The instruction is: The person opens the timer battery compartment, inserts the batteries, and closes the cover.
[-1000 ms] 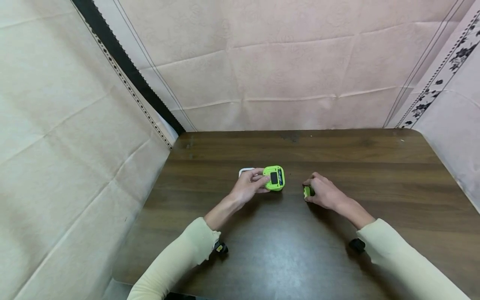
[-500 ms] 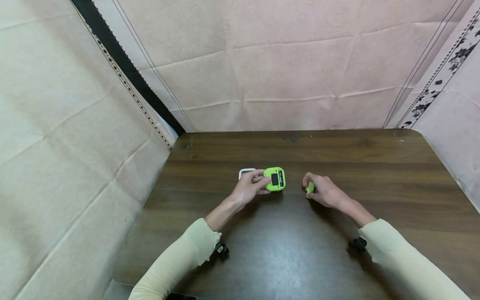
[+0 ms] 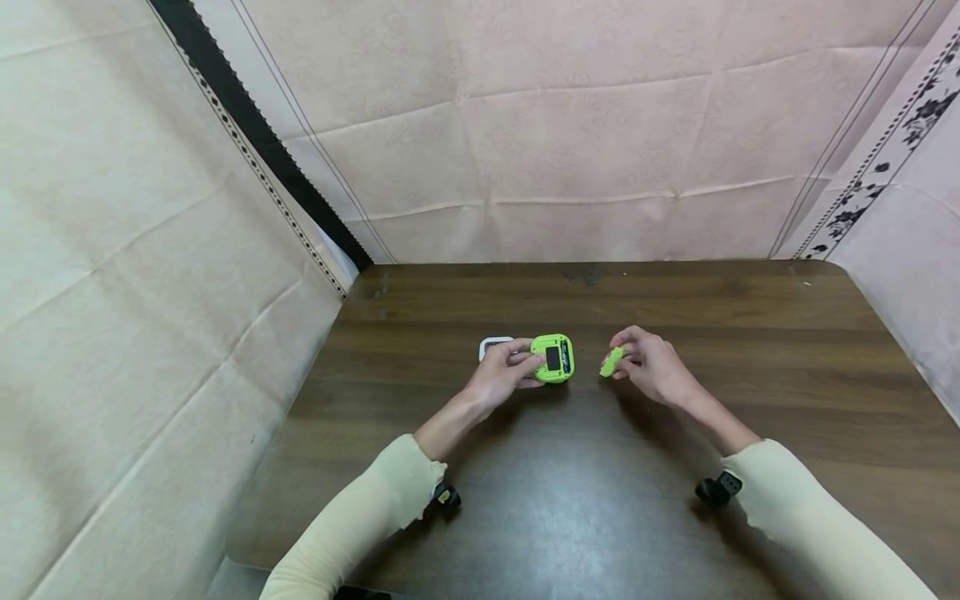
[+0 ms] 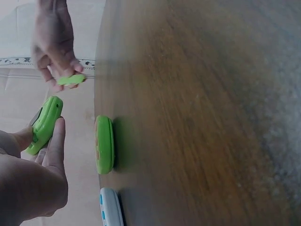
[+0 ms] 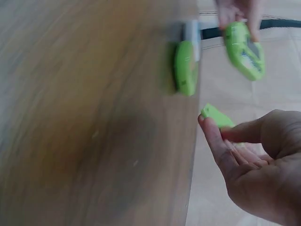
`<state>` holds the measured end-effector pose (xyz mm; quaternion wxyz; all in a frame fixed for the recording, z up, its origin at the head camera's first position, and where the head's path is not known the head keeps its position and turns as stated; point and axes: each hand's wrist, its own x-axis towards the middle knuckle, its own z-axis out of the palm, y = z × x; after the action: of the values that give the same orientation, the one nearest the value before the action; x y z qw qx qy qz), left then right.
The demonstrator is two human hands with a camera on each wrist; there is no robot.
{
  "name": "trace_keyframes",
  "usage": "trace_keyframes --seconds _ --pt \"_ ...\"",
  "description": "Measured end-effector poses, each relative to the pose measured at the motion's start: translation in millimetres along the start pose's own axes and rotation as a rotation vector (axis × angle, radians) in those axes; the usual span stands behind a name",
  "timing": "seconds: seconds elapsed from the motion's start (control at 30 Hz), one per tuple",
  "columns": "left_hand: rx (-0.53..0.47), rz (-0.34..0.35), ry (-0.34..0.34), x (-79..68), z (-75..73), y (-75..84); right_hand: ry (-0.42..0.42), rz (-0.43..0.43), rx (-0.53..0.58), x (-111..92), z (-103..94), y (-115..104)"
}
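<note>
My left hand holds a rounded green handheld device, thumb on its face and fingers behind. That face shows a dark rectangle and, beside it, a battery in an open slot. To the right, my right hand pinches a small, thin green cover between thumb and fingers. Cover and device are apart, both raised above the table. Seen in the left wrist view, a second green device lies on the table near a white device with blue buttons.
The brown wooden table spreads under both hands. Pale cloth hangs behind its far edge and along the sides. In the head view, the white device lies partly behind my left hand.
My right hand has lifted slightly and turned the green cover, so more of it shows. My left hand and its device have barely moved.
</note>
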<state>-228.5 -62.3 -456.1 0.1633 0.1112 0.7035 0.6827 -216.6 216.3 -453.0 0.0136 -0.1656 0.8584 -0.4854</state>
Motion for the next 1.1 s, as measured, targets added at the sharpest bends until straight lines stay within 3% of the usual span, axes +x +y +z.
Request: trace_keyframes --seconds 0.33,0.67,0.93,1.1 --pt "-0.005 0.021 0.014 2.8 4.7 0.5 -0.025 0.057 0.298 3.5 2.9 -29.6" --pt "-0.016 0.013 0.004 -0.1 9.4 4.7 0.115 0.196 0.417 7.7 26.3 -41.8" --pt "-0.029 0.023 0.019 -1.0 12.6 2.2 0.219 0.203 0.389 9.0 39.4 -46.4" --pt "-0.034 0.031 0.033 -1.9 14.1 1.7 0.246 0.194 0.315 7.1 41.8 -48.5"
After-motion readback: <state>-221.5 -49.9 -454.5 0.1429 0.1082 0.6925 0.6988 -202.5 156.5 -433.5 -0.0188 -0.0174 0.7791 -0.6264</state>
